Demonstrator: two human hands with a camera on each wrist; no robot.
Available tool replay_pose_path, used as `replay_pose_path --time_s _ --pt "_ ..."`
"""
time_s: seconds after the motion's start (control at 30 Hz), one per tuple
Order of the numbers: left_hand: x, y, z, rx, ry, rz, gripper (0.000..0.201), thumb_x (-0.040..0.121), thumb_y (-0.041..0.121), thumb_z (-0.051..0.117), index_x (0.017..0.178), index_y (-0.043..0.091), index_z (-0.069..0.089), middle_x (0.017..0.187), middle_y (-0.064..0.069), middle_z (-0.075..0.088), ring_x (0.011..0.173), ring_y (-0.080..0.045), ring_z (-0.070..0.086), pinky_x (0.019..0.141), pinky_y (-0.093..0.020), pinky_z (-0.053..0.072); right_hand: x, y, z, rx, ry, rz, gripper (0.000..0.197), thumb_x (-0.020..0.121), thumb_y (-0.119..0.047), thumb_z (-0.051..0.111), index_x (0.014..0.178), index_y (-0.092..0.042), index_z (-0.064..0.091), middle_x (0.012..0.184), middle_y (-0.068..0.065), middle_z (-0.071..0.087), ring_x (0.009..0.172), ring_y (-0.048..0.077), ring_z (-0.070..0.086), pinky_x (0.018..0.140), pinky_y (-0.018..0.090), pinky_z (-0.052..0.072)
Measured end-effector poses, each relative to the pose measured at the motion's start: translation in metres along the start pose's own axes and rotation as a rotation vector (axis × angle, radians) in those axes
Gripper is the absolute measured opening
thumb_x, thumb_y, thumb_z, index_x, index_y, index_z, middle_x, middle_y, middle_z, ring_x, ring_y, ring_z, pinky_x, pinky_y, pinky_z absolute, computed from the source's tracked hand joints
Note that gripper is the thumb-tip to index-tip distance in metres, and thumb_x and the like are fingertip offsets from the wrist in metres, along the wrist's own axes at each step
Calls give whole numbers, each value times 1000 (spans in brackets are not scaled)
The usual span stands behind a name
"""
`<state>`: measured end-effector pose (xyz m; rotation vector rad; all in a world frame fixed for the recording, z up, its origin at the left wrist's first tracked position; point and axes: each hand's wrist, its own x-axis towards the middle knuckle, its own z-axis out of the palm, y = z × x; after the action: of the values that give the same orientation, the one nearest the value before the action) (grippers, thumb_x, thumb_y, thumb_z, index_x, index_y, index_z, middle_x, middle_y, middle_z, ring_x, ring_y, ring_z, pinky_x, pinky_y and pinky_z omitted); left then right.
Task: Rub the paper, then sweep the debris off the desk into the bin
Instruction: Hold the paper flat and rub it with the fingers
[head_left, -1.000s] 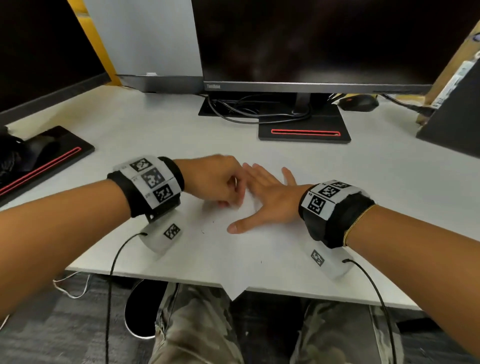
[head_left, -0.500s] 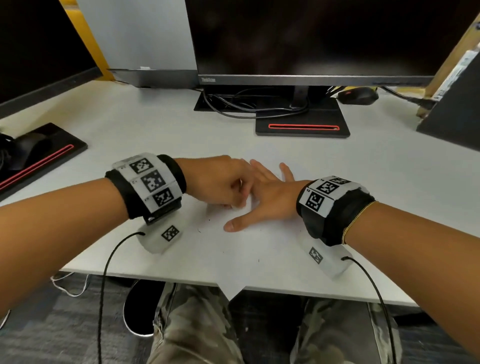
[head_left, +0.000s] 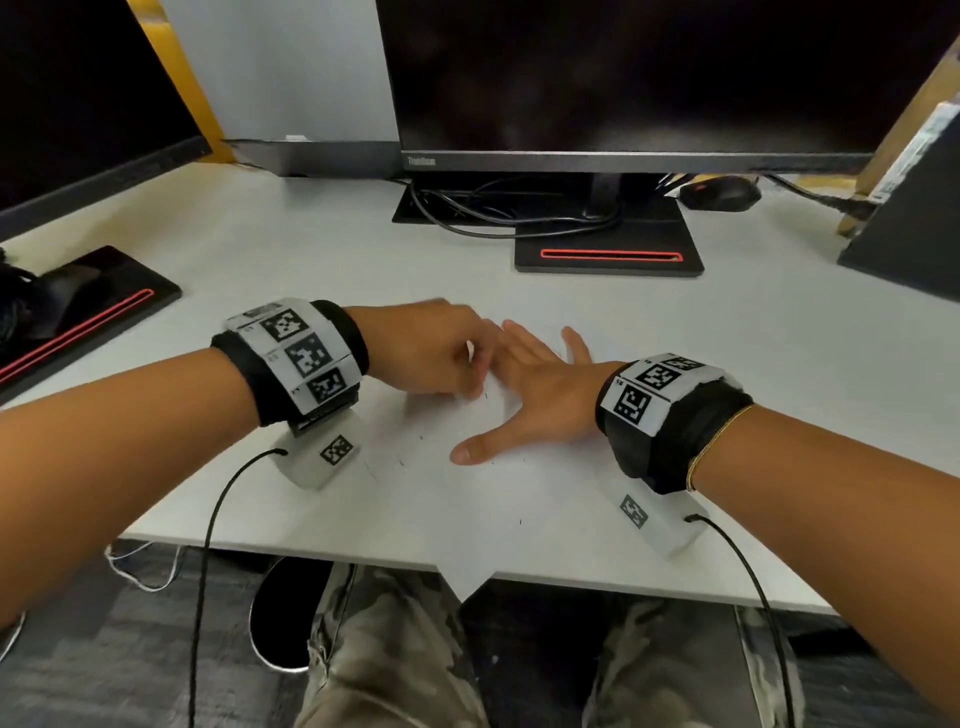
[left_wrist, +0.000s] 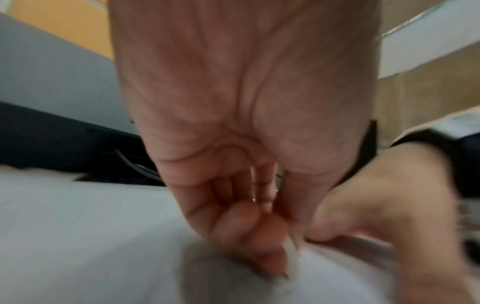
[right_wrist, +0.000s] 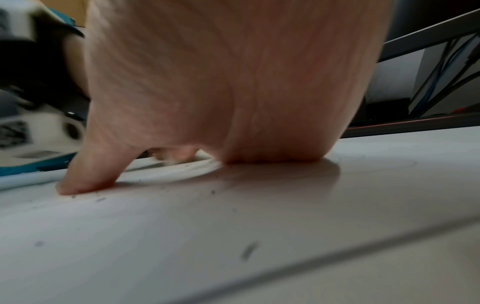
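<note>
White sheet of paper lies on the pale grey counter, one corner past the near edge, flecked with dark debris. Right hand presses it flat, fingers spread. Left hand, fingers curled, pinches something small and white, too blurred to name.

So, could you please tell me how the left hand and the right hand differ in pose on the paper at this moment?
The left hand is curled, fingertips pinching something small and whitish against the paper; the right hand lies flat, fingers straight and thumb spread. The left hand sits on its fingertips, while the right hand presses palm-down. Both hands touch the same sheet, side by side.
</note>
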<state>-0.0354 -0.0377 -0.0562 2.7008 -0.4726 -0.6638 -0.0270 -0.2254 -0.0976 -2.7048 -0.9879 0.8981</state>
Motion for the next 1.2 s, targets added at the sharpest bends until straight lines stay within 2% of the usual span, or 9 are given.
replay_pose_path --time_s 0.17,0.3,0.43,0.57,0.7,0.8,0.97,1.07,1.2 --pt "-6 -13 -7 68 138 -22 7 95 25 67 90 26 71 74 10 69 73 -5 62 65 -21 42 0 0 0 -11 -13 9 132 71 -98 59 162 -49 -24 168 -21 -37 151 -1 -38 120 63 -27" --pt "-15 -6 2 23 -81 68 8 95 24 69 88 28 72 74 6 73 69 -9 66 64 -20 50 0 0 -4 -12 -37 11 127 70 -97 61 162 -56 -16 166 -21 -39 150 0 -40 120 66 -25" --pt "-15 -18 -3 88 103 22 9 96 28 66 89 31 71 83 8 73 79 -9 65 72 -25 47 -2 -2 -4 -15 -36 16 129 70 -96 62 161 -55 -19 167 -22 -38 151 0 -40 120 65 -25" --pt "-21 -6 4 14 -104 81 11 95 23 68 86 28 72 79 5 75 73 -9 66 70 -21 52 -2 -2 -5 -10 -50 16 129 70 -96 63 161 -56 -20 167 -22 -39 151 1 -40 120 65 -26" --pt "-20 -16 1 47 103 53 14 95 24 66 85 31 71 81 10 73 77 -5 64 74 -24 47 -1 -1 -6 -11 -47 10 129 68 -97 63 159 -58 -19 167 -23 -38 151 0 -39 120 65 -25" --pt "-25 -4 9 6 -101 103 12 96 24 67 86 29 72 79 5 74 70 -5 63 71 -21 51 -1 1 -5 -8 -47 2 131 67 -96 65 160 -58 -18 167 -24 -38 150 0 -39 119 65 -26" --pt "-24 -12 5 38 73 56 15 96 25 63 84 31 70 77 10 72 72 -6 64 73 -24 49 1 2 -5 -12 -40 -9 130 67 -95 66 160 -59 -16 167 -24 -36 151 -1 -38 119 64 -27" --pt "-30 -1 12 5 -117 85 15 96 22 64 85 30 72 76 12 72 68 -2 63 69 -15 49 3 5 -4 -17 -37 -33 132 67 -95 67 161 -57 -17 168 -25 -35 150 -2 -38 119 64 -27" --pt "-30 -7 6 -13 46 21 10 93 25 71 85 28 76 72 6 74 65 -2 64 68 -19 47 3 4 -19 -49 -50 -84 124 72 -87 73 164 -58 -4 172 -22 -26 156 1 -29 123 63 -21"
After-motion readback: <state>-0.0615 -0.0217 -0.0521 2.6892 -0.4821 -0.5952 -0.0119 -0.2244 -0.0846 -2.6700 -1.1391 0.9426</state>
